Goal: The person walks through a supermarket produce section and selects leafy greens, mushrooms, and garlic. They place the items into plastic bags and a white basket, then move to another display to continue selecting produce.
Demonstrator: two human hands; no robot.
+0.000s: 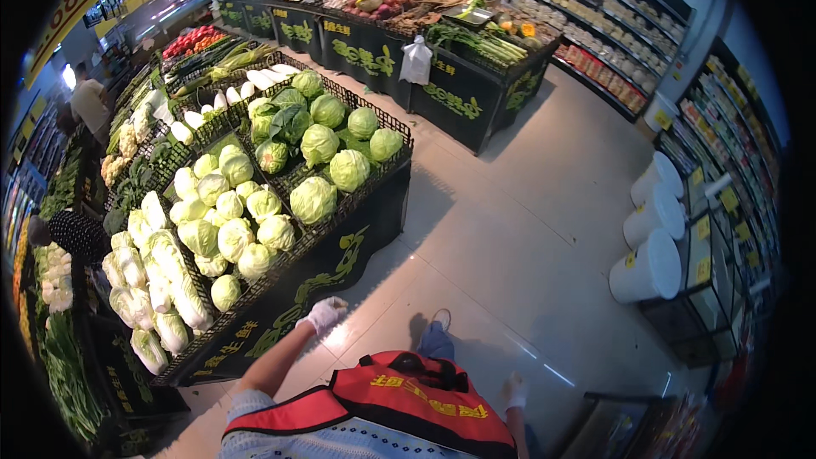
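Observation:
My left hand point(324, 315), in a white glove with bare fingertips, hangs beside the black front of a vegetable stand point(319, 293). It is apart from the produce, and no held object shows in it. My right hand point(515, 389) is low at my right side, blurred and partly gloved; its fingers are hard to make out. Closest to my left hand on the stand are round pale-green cabbages point(236, 239) in a black mesh-sided compartment. Napa cabbages point(159, 274) lie left of them, and darker green cabbages point(319, 143) fill the compartment behind.
Tiled floor point(484, 248) stretches ahead between the stand and white buckets point(645, 266) on the right. A second vegetable stand point(446, 102) with a hanging plastic bag point(416, 60) stands beyond. Stocked shelves point(593, 13) line the back. People point(89, 102) are at the left.

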